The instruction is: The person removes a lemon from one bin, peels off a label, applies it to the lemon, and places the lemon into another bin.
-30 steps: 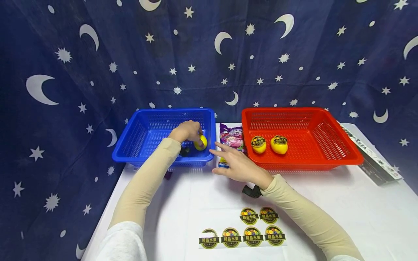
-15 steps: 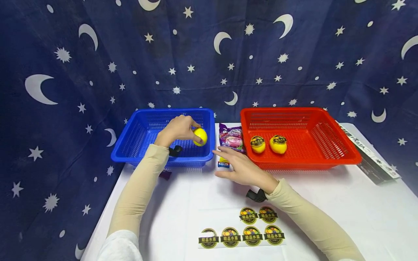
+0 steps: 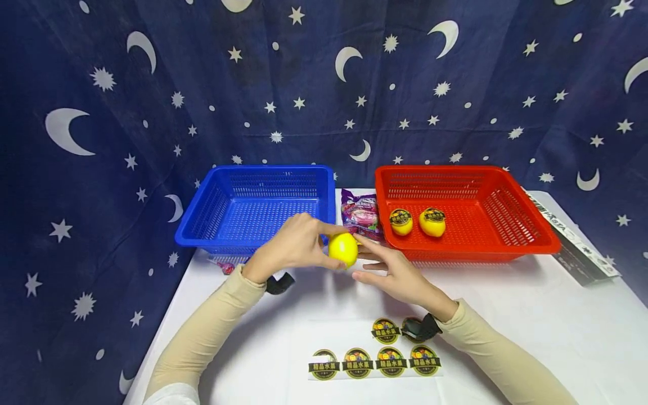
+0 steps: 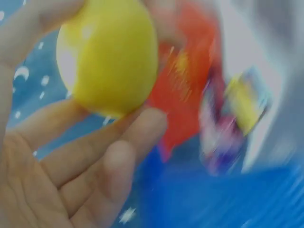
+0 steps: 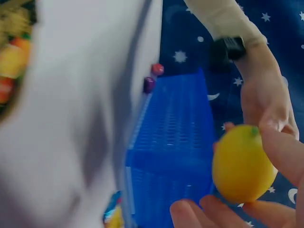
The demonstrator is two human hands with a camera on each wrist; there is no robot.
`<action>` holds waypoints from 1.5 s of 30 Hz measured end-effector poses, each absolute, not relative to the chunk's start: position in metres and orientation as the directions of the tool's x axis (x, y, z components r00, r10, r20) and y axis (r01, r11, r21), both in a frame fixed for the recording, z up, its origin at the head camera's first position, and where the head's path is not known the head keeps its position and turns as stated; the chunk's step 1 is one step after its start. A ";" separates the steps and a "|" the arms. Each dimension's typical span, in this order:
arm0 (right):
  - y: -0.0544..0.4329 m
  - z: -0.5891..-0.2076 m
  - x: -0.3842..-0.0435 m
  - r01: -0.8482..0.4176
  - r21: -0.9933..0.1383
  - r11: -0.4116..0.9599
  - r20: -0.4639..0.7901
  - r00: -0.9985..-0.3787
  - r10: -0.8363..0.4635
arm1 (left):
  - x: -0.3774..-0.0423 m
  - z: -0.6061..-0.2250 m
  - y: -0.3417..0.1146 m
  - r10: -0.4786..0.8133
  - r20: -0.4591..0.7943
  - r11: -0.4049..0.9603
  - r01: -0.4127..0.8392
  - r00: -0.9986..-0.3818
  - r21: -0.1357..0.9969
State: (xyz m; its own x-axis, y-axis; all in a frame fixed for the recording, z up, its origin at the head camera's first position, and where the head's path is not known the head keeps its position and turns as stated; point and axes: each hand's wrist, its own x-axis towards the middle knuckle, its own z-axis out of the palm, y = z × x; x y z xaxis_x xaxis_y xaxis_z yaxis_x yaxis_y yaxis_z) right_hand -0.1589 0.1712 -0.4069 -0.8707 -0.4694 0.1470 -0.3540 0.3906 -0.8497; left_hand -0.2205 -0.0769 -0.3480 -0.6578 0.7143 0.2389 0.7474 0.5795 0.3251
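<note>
A plain yellow lemon [image 3: 343, 250] is held up over the white table in front of the gap between the baskets. My left hand [image 3: 293, 244] pinches it between thumb and fingers from the left. Close at its right side is my right hand [image 3: 402, 275], thumb and fingers spread and reaching around it. In the right wrist view the lemon [image 5: 243, 164] shows a small green tip, with that hand's fingers [image 5: 223, 209] right beside it. Two lemons [image 3: 432, 223] with round black-and-gold stickers lie in the red basket [image 3: 506, 250].
A blue basket [image 3: 197, 242] stands at the back left. Between the baskets lies a purple candy bag [image 3: 360, 211]. Nearer me, a sheet of round fruit stickers [image 3: 358, 363] lies on the table. A long black-and-white box [image 3: 582, 253] sits at the right edge.
My left hand has lifted the lemon out of the blue basket and brought it right and toward me. My right hand has shifted right and nearer, beside the lemon.
</note>
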 end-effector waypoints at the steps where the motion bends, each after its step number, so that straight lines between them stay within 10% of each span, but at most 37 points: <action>1: 0.174 -0.410 -0.157 -0.356 -0.850 0.389 0.147 -0.869 -0.473 | -0.214 -0.356 -0.073 0.722 0.237 0.569 0.753 -0.650 0.331; 25: 0.193 -0.445 -0.150 -0.431 -0.573 0.697 0.059 -0.870 -0.489 | -0.186 -0.434 -0.046 0.678 0.038 0.626 0.603 -0.734 0.494; 35: 0.236 -0.434 -0.110 -0.438 -0.459 0.773 0.045 -0.880 -0.472 | -0.159 -0.422 -0.041 0.574 0.119 0.754 0.580 -0.810 0.308; 40: 0.244 -0.434 -0.083 -0.483 -0.362 0.798 0.020 -0.859 -0.511 | -0.128 -0.419 -0.027 0.670 0.335 0.660 0.738 -0.663 0.141; 45: 0.241 -0.442 -0.070 -0.505 -0.278 0.817 0.061 -0.858 -0.510 | -0.112 -0.431 -0.007 0.840 0.160 0.519 0.854 -0.519 0.045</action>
